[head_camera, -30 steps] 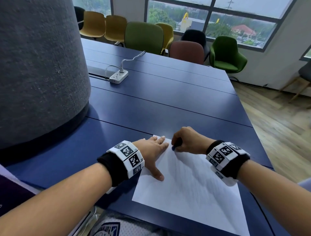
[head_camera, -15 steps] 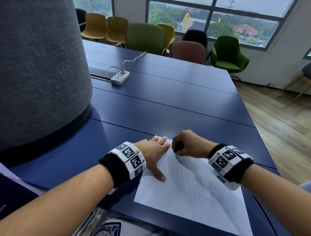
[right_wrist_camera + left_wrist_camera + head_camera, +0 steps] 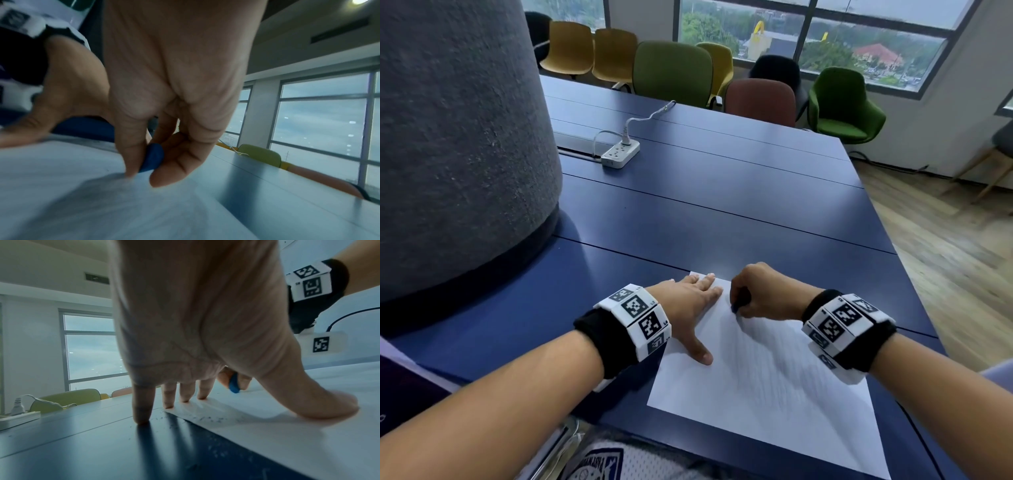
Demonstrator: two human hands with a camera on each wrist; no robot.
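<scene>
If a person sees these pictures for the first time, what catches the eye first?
Probably the white paper on the blue table, near its front edge: the left hand presses it flat while the right hand pinches a blue eraser against it. Then the big grey pillar at the left and the coloured chairs at the far end.

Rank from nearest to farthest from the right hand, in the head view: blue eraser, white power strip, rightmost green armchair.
1. The blue eraser: pinched in the right hand itself.
2. The white power strip: farther up the table, left.
3. The green armchair: past the table's far end, right.
</scene>
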